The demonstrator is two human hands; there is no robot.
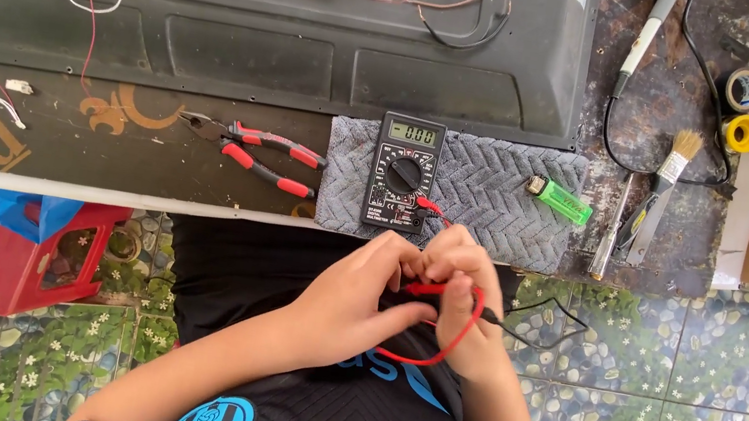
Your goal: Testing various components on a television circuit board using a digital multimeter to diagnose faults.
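- Left hand and right hand are closed together on the red probe lead, just below the multimeter.
- Multimeter lies on the grey towel; red pliers lie to its left, green lighter to its right.

Red-handled pliers left of grey towel; green lighter on towel; paintbrush right.

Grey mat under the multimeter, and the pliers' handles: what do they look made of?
The grey mat looks like soft woven or terry cloth, matte, with a raised herringbone weave. The pliers seem to be dark bare metal at the jaws, with handles in red, slightly glossy plastic or rubber sleeves edged in black. The multimeter casing looks like black moulded plastic.
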